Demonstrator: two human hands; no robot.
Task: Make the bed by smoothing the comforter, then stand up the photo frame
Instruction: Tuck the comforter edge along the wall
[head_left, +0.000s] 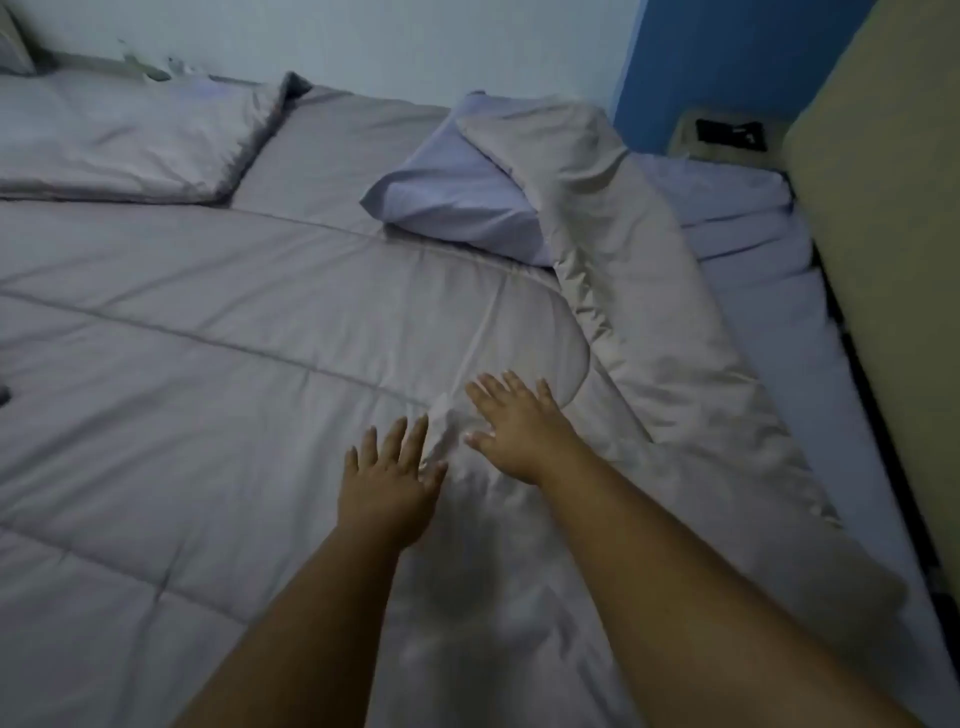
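- The comforter (218, 322) is lying mostly flat across the wide left and middle part of the bed, so the smoothing looks well under way rather than finished.
- A small bunch of wrinkles is still showing between the two hands, and the comforter's right edge (670, 332) is lying folded back in a long rumpled strip, leaving the sheet (810, 364) uncovered along the right side.
- A pillow (457, 192) is sitting partly under that folded strip, and a second pillow (119, 140) is lying at the far left.
- The photo frame is not appearing anywhere in this view, so that step looks not yet begun; where it is cannot be told.
- The left hand (387, 478) is resting palm down on the comforter, fingers spread wide, gripping nothing.
- The right hand (519, 426) is likewise lying flat and splayed just beyond it, pressing the fabric and holding nothing.
- The hands are sitting near each other but apart, wrinkles between them.
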